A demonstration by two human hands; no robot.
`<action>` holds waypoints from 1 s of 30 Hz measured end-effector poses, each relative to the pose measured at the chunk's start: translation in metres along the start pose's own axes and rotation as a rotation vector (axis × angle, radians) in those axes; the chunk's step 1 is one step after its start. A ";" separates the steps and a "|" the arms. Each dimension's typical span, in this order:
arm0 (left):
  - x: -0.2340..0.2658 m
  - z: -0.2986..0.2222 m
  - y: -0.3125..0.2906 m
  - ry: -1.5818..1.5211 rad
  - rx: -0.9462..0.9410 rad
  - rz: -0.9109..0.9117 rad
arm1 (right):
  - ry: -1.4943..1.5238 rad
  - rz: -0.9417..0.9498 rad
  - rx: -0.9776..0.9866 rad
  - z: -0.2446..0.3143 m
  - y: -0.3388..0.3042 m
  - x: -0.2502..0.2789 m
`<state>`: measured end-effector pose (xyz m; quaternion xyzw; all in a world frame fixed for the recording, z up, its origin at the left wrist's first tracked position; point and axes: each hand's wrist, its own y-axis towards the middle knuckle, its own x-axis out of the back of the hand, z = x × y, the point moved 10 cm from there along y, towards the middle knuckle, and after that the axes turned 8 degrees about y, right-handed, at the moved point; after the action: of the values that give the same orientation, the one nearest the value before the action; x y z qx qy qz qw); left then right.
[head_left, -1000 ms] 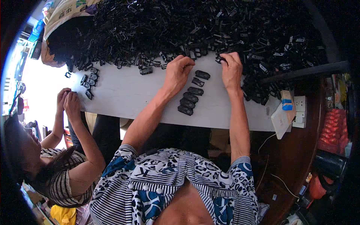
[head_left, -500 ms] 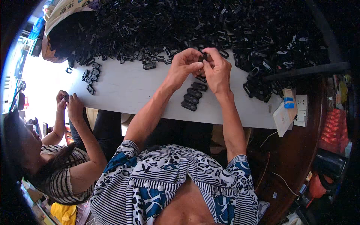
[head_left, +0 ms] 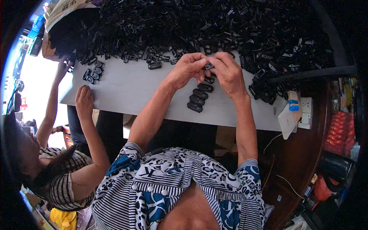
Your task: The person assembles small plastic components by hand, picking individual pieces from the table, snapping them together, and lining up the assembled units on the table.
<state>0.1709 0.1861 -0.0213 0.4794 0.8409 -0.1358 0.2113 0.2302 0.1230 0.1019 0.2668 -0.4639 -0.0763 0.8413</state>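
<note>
My left hand (head_left: 188, 69) and my right hand (head_left: 229, 73) meet above the white table (head_left: 130, 86), fingertips pinched together. Between them is a small black plastic part (head_left: 208, 66), mostly hidden by the fingers. Just below my hands, several similar black parts (head_left: 199, 96) lie in a slanting row on the tabletop. The top one of the row is partly covered by my hands.
A large heap of black parts (head_left: 184, 27) covers the back of the table. At left, a co-worker's hand (head_left: 63, 71) reaches to the heap's edge; their other hand (head_left: 84, 99) rests near a small group of parts (head_left: 93, 73). A power strip (head_left: 306, 111) sits at right.
My right hand has turned and shifted slightly right and down, while my left stays near its place. The co-worker's hands have parted, one moving up toward the heap, the other onto the table.
</note>
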 end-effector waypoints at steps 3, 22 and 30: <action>0.011 -0.006 -0.002 0.156 -0.030 -0.142 | 0.042 -0.022 -0.139 -0.015 -0.019 0.002; 0.032 -0.011 -0.007 0.618 0.011 -0.437 | 0.045 0.067 -0.410 -0.037 -0.052 -0.027; 0.030 -0.012 -0.008 0.652 0.011 -0.428 | -0.018 0.087 -0.412 -0.036 -0.052 -0.031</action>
<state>0.1480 0.2097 -0.0246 0.3122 0.9442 -0.0220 -0.1027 0.2482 0.1041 0.0362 0.0680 -0.4571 -0.1354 0.8764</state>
